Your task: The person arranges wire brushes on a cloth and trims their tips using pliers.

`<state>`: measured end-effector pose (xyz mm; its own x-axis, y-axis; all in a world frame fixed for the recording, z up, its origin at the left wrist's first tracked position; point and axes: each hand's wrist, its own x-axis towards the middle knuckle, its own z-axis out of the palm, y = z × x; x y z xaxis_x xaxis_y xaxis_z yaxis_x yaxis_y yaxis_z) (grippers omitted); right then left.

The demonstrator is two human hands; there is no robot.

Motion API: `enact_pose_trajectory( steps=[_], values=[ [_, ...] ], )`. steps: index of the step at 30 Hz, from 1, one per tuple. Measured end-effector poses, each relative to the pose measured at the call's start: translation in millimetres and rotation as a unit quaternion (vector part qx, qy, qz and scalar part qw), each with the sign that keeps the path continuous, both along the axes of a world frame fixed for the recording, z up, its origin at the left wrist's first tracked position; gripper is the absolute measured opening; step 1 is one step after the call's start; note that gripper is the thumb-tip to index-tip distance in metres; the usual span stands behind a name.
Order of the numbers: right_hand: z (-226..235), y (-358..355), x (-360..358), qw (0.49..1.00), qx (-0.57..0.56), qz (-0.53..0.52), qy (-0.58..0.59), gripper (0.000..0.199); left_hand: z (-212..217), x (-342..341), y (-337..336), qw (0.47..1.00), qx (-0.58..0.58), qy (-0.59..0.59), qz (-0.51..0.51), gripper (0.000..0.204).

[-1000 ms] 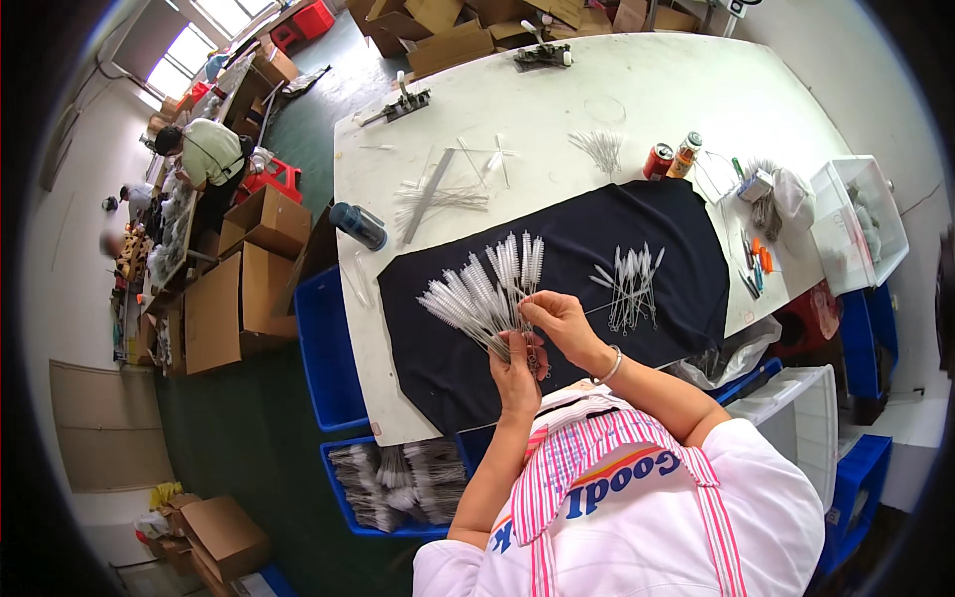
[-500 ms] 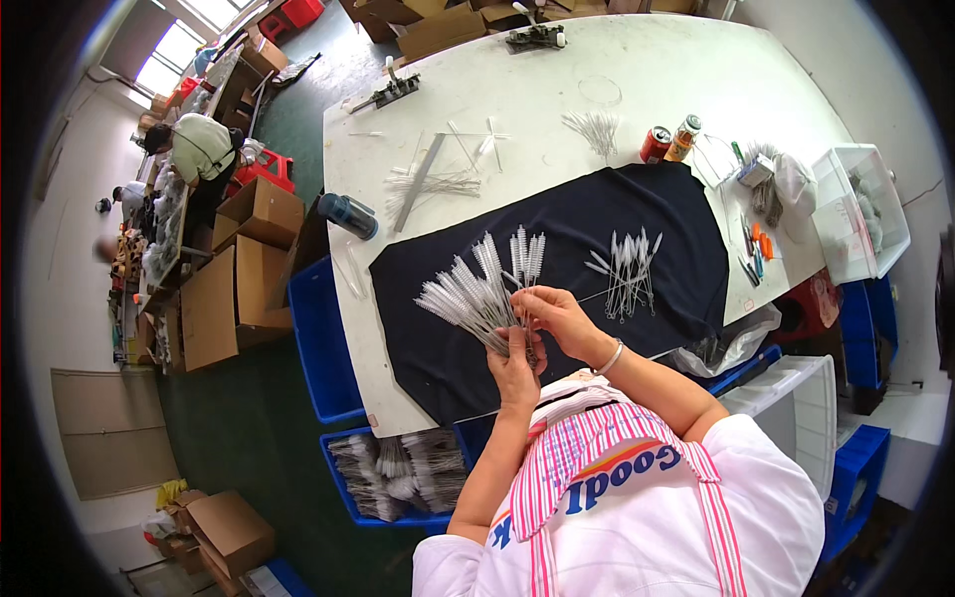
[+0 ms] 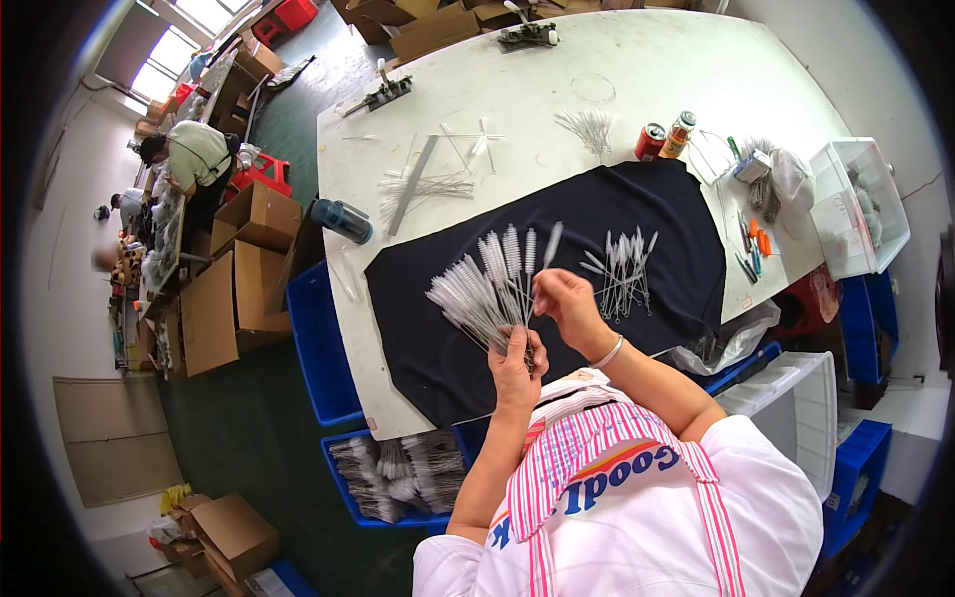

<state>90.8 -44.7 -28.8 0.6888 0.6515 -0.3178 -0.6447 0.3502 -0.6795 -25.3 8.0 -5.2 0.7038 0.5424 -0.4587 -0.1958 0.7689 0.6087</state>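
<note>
My left hand (image 3: 517,366) is closed around the wire stems of a fanned bunch of white-bristled tube brushes (image 3: 476,291). The bristle heads spread up and to the left over a dark cloth (image 3: 423,373). Just right of the bunch, my right hand (image 3: 567,302) pinches a single tube brush (image 3: 553,245), whose head is smeared by motion. Its fingertips stay close to the bunch's right edge. Farther right, a smaller pile of tube brushes (image 3: 625,271) lies loose on the cloth, heads pointing away from me and touching neither hand.
The white table (image 3: 557,90) holds a blue bottle (image 3: 342,221), a red can (image 3: 650,141), thin wires (image 3: 587,127) and orange-handled tools (image 3: 758,239). A blue bin of brushes (image 3: 343,497) stands below its left front edge. Another person (image 3: 199,159) works at a far-left bench.
My right hand has moved right, away from the left hand, with one brush now apart from the bunch. The bunch is fanned a little more upright. The loose pile looks the same.
</note>
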Motion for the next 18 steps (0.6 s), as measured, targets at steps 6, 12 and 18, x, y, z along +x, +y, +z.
enact_pose_trajectory(
  steps=[6,12,18],
  values=[
    [-88,-52,53,0.957,-0.237,-0.165,-0.032,0.022,-11,2,-4,0.992,0.11,-0.012,-0.066,0.014],
    [-31,-55,32,0.956,-0.266,0.069,-0.108,0.048,-11,4,-8,0.992,0.112,-0.003,-0.063,0.019],
    [22,-21,-1,0.98,-0.065,0.134,-0.134,0.023,-4,11,-16,0.987,0.136,0.056,-0.06,0.022]
  ],
)
